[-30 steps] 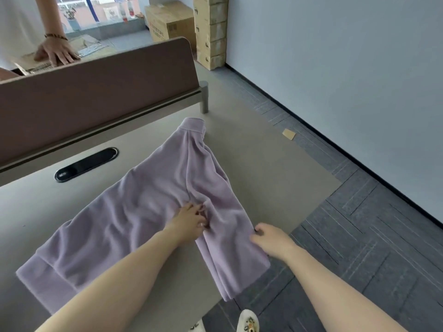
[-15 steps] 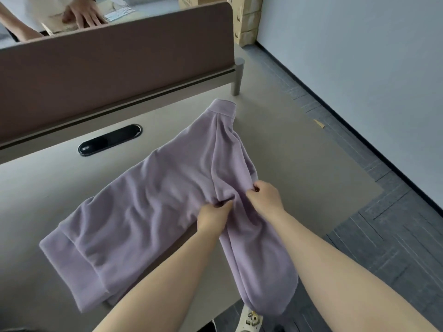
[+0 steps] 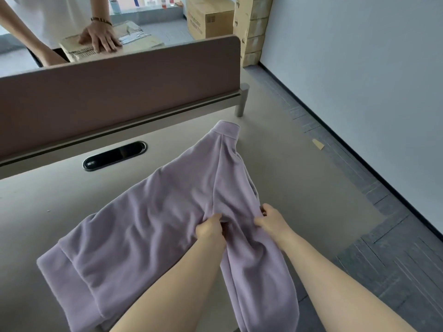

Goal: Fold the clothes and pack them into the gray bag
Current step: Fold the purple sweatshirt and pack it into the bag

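Observation:
A lilac sweatshirt lies spread on the beige desk, its ribbed hem at the near left and one cuff pointing to the far right. A sleeve hangs over the desk's near edge. My left hand pinches a bunch of fabric near the sleeve's base. Close to its right, my right hand grips the sleeve's outer edge. No gray bag is in view.
A brown divider panel runs along the desk's far side, with a black cable slot in front of it. Another person's hand rests on a cardboard box behind the panel. Stacked boxes stand by the wall; grey carpet lies right.
My right hand came up from the sleeve's lower edge to beside my left hand and took hold of the sleeve. The left hand went from pressing to pinching the fabric.

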Motion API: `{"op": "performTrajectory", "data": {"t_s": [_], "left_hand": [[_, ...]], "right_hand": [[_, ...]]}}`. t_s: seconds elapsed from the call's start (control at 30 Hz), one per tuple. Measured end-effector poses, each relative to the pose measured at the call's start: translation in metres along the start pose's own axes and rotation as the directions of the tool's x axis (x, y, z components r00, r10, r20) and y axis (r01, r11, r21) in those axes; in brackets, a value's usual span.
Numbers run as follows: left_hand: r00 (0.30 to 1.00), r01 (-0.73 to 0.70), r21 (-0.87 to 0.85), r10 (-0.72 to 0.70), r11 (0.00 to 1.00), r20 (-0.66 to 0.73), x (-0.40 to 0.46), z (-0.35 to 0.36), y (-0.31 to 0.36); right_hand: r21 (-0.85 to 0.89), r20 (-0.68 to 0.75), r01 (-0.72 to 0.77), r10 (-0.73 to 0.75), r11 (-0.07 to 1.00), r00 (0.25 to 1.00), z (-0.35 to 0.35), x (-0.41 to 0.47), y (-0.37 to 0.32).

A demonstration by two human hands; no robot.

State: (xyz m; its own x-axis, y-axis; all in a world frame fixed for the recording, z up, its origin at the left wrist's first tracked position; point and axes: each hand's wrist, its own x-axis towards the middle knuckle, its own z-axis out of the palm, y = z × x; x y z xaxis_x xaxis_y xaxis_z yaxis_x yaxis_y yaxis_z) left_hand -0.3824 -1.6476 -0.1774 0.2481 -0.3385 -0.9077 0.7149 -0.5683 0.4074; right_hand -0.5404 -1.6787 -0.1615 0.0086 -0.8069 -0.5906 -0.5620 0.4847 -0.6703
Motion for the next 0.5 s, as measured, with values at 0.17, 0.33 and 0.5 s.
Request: {"op": "performTrajectory", "data": {"t_s": [0.17,0.33,0.5], "left_hand": [[0.843,-0.398,0.314,0.479,0.862,-0.245,-0.011,0.000,-0.002],[0.878,-0.366,0.324,0.439,0.872,-0.190,-0.009,-0.008,-0.016],[0.913,-0.302,0.417,0.386,0.857,-0.134,-0.022,0.004,-0.026]], "right_hand": [[-0.077,-0.105,0.038,-0.046,0.996,0.993,-0.016,0.014,0.014],[0.061,0.073,-0.026,0.021,0.998,0.997,-0.014,0.027,0.009],[0.232,0.315,-0.230,0.151,0.945,0.937,-0.025,0.044,0.003]]}}
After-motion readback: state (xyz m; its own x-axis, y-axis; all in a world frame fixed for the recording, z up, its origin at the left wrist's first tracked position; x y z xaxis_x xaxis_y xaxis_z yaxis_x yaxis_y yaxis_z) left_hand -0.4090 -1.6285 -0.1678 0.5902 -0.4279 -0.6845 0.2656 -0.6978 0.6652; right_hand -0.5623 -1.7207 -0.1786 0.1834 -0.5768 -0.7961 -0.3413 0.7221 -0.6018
